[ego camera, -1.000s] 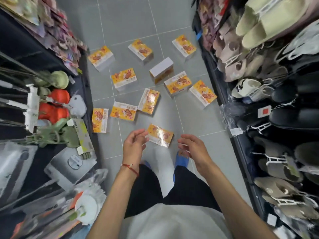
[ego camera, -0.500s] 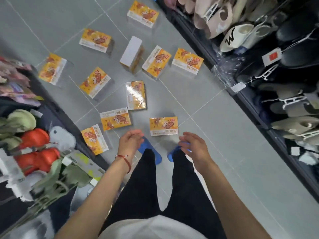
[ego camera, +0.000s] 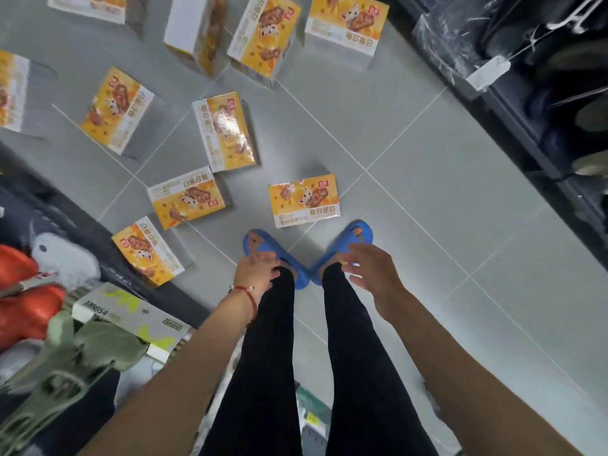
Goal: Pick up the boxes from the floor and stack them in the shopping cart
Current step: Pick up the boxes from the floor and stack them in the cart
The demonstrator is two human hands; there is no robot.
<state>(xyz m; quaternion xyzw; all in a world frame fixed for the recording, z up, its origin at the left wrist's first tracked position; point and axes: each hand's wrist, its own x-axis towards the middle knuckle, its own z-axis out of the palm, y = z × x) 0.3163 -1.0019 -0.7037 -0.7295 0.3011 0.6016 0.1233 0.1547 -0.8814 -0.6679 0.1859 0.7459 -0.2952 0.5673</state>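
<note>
Several orange-and-white boxes lie scattered on the grey tiled floor. The nearest box (ego camera: 304,205) lies flat just ahead of my blue slippers. Further boxes lie to the left (ego camera: 186,200), (ego camera: 148,250), and one (ego camera: 225,131) sits beyond them. My left hand (ego camera: 256,273) hangs over my left knee with loosely curled fingers and holds nothing. My right hand (ego camera: 373,271) hovers over my right foot, fingers relaxed and spread, also holding nothing. Both hands are short of the nearest box. No shopping cart is in view.
A dark shelf edge (ego camera: 98,238) with plush toys and green hangers runs along the left. A shoe rack (ego camera: 543,110) lines the right side. My blue slippers (ego camera: 348,241) stand on the tiles between them.
The view has tipped further down and closer to the floor. The boxes now look larger and nearer. Both hands have lowered toward my feet and stay free of any box.
</note>
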